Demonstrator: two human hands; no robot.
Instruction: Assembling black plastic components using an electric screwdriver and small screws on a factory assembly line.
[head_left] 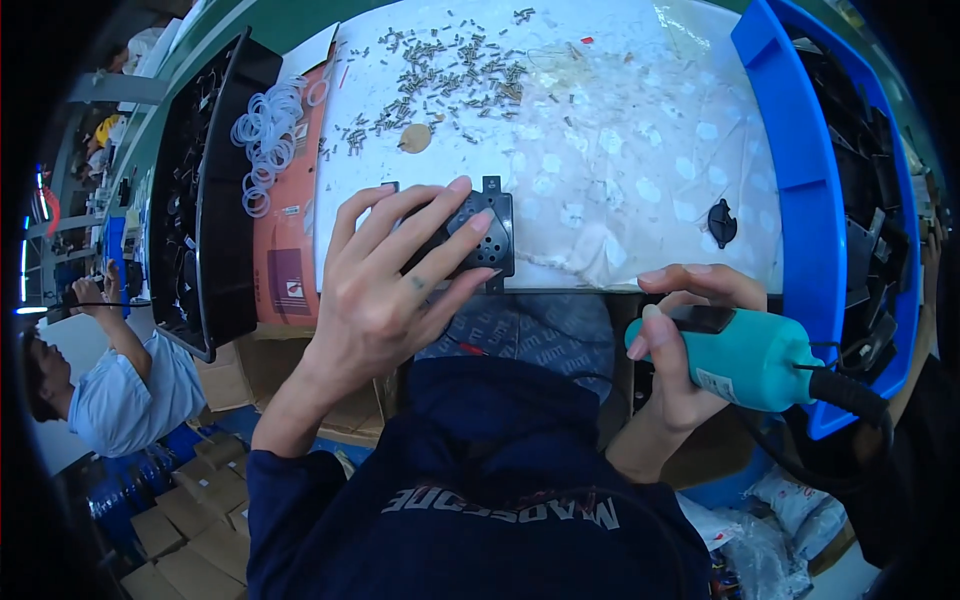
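Note:
My left hand lies over a black plastic housing with round holes and small tabs, gripping it at the table's near edge. Its fingers reach across the top, and the thumb is by the near right side; they hide much of the part. In my right hand is a teal electric screwdriver with a black cord at its right end. The fingers wrap its left end, where I cannot make out a bit. Between the screwdriver and the housing there is a gap.
Many small metal screws lie scattered at the far left, near a tan disc. A small black part rests at right. Clear rings lie beside a black bin. A blue bin stands right; another person works far left.

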